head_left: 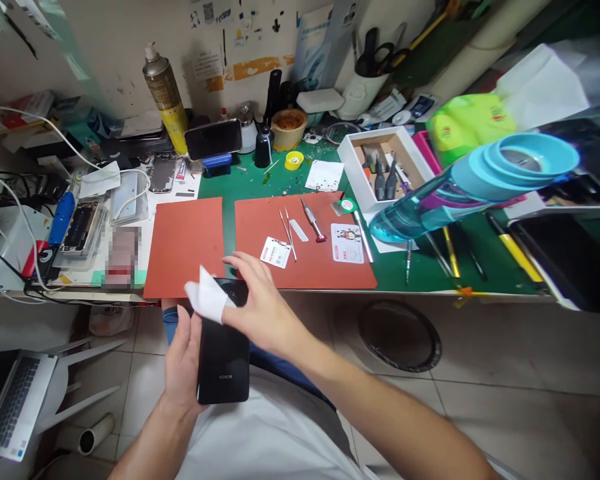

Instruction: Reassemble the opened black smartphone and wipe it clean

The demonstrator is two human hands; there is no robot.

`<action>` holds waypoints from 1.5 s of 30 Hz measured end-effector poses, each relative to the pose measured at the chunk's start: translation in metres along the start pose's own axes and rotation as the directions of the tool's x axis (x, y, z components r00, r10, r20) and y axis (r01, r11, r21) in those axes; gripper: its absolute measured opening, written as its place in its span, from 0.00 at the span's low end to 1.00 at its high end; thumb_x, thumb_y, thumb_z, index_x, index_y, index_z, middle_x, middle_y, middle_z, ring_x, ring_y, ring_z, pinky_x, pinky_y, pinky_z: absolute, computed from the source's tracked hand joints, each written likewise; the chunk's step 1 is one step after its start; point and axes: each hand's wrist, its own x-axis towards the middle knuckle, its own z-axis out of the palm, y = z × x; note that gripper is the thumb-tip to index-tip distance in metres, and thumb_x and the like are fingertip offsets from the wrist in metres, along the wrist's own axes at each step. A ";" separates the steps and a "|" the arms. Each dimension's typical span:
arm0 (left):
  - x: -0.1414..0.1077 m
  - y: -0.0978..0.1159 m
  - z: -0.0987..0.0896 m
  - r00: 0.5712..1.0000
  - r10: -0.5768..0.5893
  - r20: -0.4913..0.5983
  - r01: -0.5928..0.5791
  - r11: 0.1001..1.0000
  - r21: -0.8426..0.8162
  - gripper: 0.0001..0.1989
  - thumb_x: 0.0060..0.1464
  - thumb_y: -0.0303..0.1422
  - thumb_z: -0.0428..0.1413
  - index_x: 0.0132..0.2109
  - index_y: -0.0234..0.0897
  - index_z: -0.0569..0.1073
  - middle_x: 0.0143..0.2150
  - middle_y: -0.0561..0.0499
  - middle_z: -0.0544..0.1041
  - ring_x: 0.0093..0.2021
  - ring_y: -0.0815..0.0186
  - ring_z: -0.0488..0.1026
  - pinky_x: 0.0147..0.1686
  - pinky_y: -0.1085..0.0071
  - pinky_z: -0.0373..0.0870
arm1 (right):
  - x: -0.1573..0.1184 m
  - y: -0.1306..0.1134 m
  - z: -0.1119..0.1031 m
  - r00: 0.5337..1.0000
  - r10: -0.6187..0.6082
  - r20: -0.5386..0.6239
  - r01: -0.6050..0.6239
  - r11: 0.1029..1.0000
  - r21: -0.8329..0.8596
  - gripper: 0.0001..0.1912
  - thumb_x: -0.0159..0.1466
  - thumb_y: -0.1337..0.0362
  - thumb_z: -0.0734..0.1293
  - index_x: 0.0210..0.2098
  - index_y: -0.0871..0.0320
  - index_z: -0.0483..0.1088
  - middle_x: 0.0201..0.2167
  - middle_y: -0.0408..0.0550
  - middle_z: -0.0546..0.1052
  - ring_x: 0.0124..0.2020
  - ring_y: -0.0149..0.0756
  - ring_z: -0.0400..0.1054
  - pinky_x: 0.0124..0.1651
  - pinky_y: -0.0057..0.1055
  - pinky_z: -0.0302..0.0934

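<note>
A black smartphone [223, 363] with HONOR lettering on its back lies in my left hand [183, 357], held above my lap just off the bench edge. The left thumb runs along its left side; the other fingers are hidden beneath it. My right hand [257, 300] pinches a white tissue [210, 297] against the upper part of the phone's back, near the camera area. Beyond the hands, two red-brown mats [185, 243] lie on the bench, the right one bearing tweezers [289, 233], a screwdriver [313, 219] and two printed cards [347, 243].
A blue water bottle [430, 200] leans across the right side, by a white box [385, 160] of tools. A spray can [165, 100] and a propped phone [213, 139] stand at the back. Opened phone parts [80, 227] and cables are at left; a laptop [17, 400] sits lower left.
</note>
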 end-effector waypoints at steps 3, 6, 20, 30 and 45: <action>0.000 0.000 0.006 0.995 0.082 -0.055 -0.082 0.997 -0.003 0.32 0.75 0.51 0.45 0.79 0.50 0.54 0.71 0.47 0.75 0.72 0.50 0.69 0.75 0.54 0.59 | -0.011 0.005 0.010 0.998 0.051 -0.045 -0.051 0.999 0.007 0.42 0.55 0.62 0.73 0.69 0.50 0.64 0.73 0.55 0.63 0.77 0.57 0.52 0.76 0.62 0.54; -0.001 -0.001 0.009 0.997 0.063 -0.035 -0.063 0.998 -0.001 0.31 0.76 0.50 0.44 0.79 0.51 0.56 0.72 0.49 0.73 0.75 0.51 0.64 0.76 0.54 0.56 | -0.007 0.005 0.016 0.989 -0.004 -0.151 0.011 0.999 0.045 0.39 0.60 0.59 0.71 0.69 0.50 0.62 0.71 0.55 0.65 0.75 0.54 0.55 0.75 0.59 0.56; 0.000 0.003 0.001 1.000 0.021 -0.022 -0.020 0.998 0.058 0.31 0.74 0.42 0.53 0.79 0.54 0.56 0.71 0.49 0.75 0.71 0.51 0.71 0.75 0.51 0.59 | -0.010 0.016 0.007 0.974 -0.002 -0.227 0.032 0.991 0.131 0.32 0.66 0.57 0.69 0.68 0.50 0.65 0.69 0.54 0.69 0.71 0.52 0.63 0.70 0.54 0.64; -0.006 0.006 0.002 0.997 0.037 -0.063 -0.035 0.999 0.040 0.31 0.74 0.42 0.54 0.78 0.58 0.55 0.68 0.51 0.77 0.69 0.51 0.73 0.74 0.48 0.62 | -0.006 0.014 0.007 0.979 0.070 -0.193 -0.014 0.961 0.275 0.32 0.61 0.61 0.71 0.66 0.50 0.69 0.68 0.52 0.72 0.68 0.52 0.67 0.67 0.51 0.67; -0.006 0.005 0.028 0.974 -0.055 -0.220 0.033 0.994 -0.100 0.27 0.77 0.35 0.47 0.78 0.49 0.57 0.64 0.51 0.81 0.65 0.60 0.77 0.72 0.61 0.65 | -0.036 0.024 0.004 0.980 0.070 -0.184 0.027 0.878 0.478 0.23 0.68 0.61 0.72 0.63 0.44 0.75 0.63 0.45 0.79 0.64 0.46 0.73 0.69 0.45 0.66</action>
